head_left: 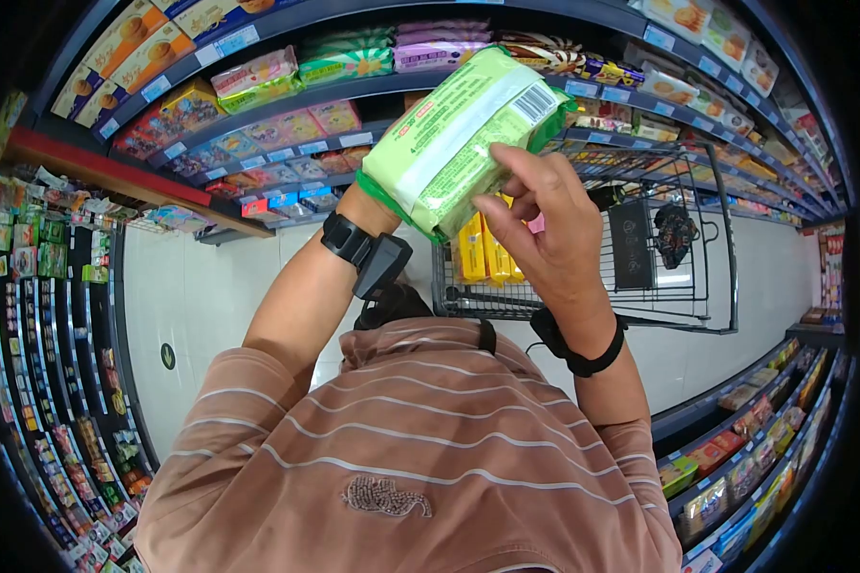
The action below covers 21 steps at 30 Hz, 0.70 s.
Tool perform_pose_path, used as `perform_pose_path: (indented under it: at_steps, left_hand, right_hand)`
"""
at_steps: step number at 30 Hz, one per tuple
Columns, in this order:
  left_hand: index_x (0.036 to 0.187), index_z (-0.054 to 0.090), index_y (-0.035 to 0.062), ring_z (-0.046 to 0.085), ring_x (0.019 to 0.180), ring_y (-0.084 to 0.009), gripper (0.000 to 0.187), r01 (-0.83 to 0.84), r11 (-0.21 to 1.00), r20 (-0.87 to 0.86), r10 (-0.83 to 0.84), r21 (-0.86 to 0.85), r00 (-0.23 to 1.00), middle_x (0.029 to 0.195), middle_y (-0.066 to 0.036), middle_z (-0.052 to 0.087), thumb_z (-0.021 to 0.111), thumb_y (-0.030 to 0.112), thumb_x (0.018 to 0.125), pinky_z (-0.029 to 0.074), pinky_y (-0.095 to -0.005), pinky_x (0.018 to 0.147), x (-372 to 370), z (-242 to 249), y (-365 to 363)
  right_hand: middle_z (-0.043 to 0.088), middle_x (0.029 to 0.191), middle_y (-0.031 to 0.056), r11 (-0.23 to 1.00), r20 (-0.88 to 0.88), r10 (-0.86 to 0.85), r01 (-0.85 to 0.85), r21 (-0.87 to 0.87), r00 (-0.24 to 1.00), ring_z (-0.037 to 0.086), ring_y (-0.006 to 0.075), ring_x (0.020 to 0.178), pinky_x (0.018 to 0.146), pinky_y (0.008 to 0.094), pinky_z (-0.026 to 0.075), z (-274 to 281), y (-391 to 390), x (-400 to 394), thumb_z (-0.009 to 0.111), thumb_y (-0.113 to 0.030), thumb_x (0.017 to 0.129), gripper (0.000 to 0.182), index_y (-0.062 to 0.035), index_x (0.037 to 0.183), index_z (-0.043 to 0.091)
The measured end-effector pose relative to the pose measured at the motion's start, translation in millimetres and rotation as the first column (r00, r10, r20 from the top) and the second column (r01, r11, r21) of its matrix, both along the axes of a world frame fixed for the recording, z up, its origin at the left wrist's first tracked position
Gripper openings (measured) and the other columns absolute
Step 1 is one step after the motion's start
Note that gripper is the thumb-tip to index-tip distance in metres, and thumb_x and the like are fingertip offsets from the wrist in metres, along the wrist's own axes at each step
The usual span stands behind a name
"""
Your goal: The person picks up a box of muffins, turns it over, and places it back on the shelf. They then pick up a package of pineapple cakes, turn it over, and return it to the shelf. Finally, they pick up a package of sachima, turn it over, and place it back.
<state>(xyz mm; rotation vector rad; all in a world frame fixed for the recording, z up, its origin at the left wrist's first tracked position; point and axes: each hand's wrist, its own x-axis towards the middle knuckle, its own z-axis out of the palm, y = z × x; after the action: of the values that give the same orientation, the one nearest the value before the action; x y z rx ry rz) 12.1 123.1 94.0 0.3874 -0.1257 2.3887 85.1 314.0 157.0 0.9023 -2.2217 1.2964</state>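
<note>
A light green snack packet [463, 129] with darker green crimped ends is held up in front of me. Its printed back faces me, showing a pale seam strip and a barcode near the right end. My left hand [366, 208] supports it from behind and below, with the fingers hidden by the packet. My right hand [556, 215] is at the packet's near right side. Its thumb and index finger are apart, and the fingertips overlap the printed back and lower edge in this view.
Beyond the packet stands a black wire shopping cart [683, 286] with yellow packets [483, 250] and a dark box [631, 244] in it. Stocked snack shelves [325, 91] curve across the front. More shelves rise at the left [57, 353] and lower right [745, 449].
</note>
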Motion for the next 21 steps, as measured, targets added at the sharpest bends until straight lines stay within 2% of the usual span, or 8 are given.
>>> perform_pose_path:
  at_steps: [1, 4, 9, 13, 16, 18, 20, 21]
  left_hand:
    - [0.159, 0.028, 0.0098, 0.04, 0.145, -0.0348, 0.061, -0.008, 1.0, -0.022, 0.007, -0.016, 1.0, 0.159, -0.022, 0.034, 0.028, 0.045, 0.109, 0.038, -0.0499, 0.118, 0, 1, 0]
    - [0.159, 0.027, 0.0103, 0.04, 0.144, -0.0361, 0.059, -0.063, 0.995, -0.145, 0.051, -0.079, 0.988, 0.16, -0.022, 0.033, 0.027, 0.043, 0.109, 0.04, -0.0481, 0.117, 3, 2, -2]
    - [0.159, 0.026, 0.0101, 0.041, 0.144, -0.0347, 0.059, -0.061, 0.998, -0.223, 0.061, 0.01, 0.973, 0.159, -0.021, 0.034, 0.026, 0.042, 0.109, 0.04, -0.0469, 0.117, 6, 2, 3]
    - [0.158, 0.028, 0.0085, 0.044, 0.141, -0.0332, 0.059, -0.087, 0.994, -0.115, 0.079, -0.066, 0.99, 0.155, -0.021, 0.04, 0.028, 0.043, 0.109, 0.041, -0.0464, 0.117, 19, 5, -1]
    - [0.156, 0.031, 0.0061, 0.046, 0.14, -0.0321, 0.056, -0.054, 0.996, -0.119, 0.046, -0.065, 0.992, 0.154, -0.02, 0.043, 0.038, 0.035, 0.108, 0.041, -0.0456, 0.116, 15, -7, -4]
    - [0.154, 0.032, 0.0047, 0.047, 0.139, -0.0304, 0.055, -0.257, 0.882, -0.176, 0.202, -0.395, 0.963, 0.153, -0.019, 0.044, 0.045, 0.029, 0.107, 0.042, -0.0433, 0.116, 17, -9, -9]
    - [0.153, 0.034, 0.0037, 0.048, 0.138, -0.0283, 0.054, -0.423, 0.684, -0.33, 0.273, -0.594, 0.904, 0.153, -0.018, 0.045, 0.05, 0.023, 0.105, 0.043, -0.0408, 0.115, 21, -7, -10]
    - [0.152, 0.034, 0.0035, 0.048, 0.138, -0.0271, 0.055, -0.498, 0.591, -0.432, 0.263, -0.634, 0.862, 0.153, -0.017, 0.045, 0.052, 0.02, 0.103, 0.043, -0.0394, 0.115, 23, -5, -10]
  right_hand:
    - [0.058, 0.089, 0.0078, 1.0, -0.001, 0.001, -0.001, -0.004, 1.0, 0.061, 0.0163, 0.064, 0.056, 0.0295, 0.051, 0, -1, 0, 0.079, -0.009, 0.084, 0.047, -0.0095, 0.128, 0.061]
    - [0.058, 0.089, 0.0078, 1.0, 0.007, 0.005, -0.004, -0.014, 1.0, 0.061, 0.0161, 0.064, 0.057, 0.0291, 0.051, 2, -3, -1, 0.079, -0.009, 0.084, 0.046, -0.0091, 0.127, 0.062]
    - [0.059, 0.089, 0.0085, 0.999, 0.045, 0.027, -0.025, -0.048, 0.999, 0.062, 0.0166, 0.066, 0.057, 0.0285, 0.051, 8, -7, -6, 0.078, -0.007, 0.084, 0.04, -0.0054, 0.121, 0.064]
    - [0.061, 0.088, 0.0094, 1.0, -0.004, -0.001, 0.001, -0.028, 1.0, 0.064, 0.0177, 0.067, 0.059, 0.0289, 0.052, 11, -12, -13, 0.077, -0.005, 0.083, 0.034, -0.003, 0.115, 0.066]
    - [0.063, 0.087, 0.0098, 1.0, -0.05, -0.023, 0.023, -0.009, 0.998, 0.065, 0.0187, 0.068, 0.06, 0.0294, 0.053, 15, -17, -17, 0.078, -0.004, 0.081, 0.031, -0.0025, 0.11, 0.067]
    - [0.063, 0.086, 0.0097, 0.999, -0.073, -0.035, 0.036, 0.004, 0.997, 0.066, 0.0191, 0.069, 0.06, 0.0299, 0.054, 15, -19, -20, 0.078, -0.003, 0.081, 0.029, -0.0023, 0.108, 0.067]
    - [0.063, 0.085, 0.0092, 0.999, -0.069, -0.034, 0.035, 0.002, 0.997, 0.066, 0.0189, 0.068, 0.06, 0.0299, 0.054, 16, -20, -20, 0.078, -0.003, 0.08, 0.029, -0.0023, 0.107, 0.068]
    - [0.063, 0.085, 0.009, 0.999, -0.068, -0.034, 0.034, 0.0, 0.997, 0.066, 0.0188, 0.068, 0.06, 0.0299, 0.054, 17, -21, -20, 0.078, -0.003, 0.08, 0.028, -0.0023, 0.107, 0.068]
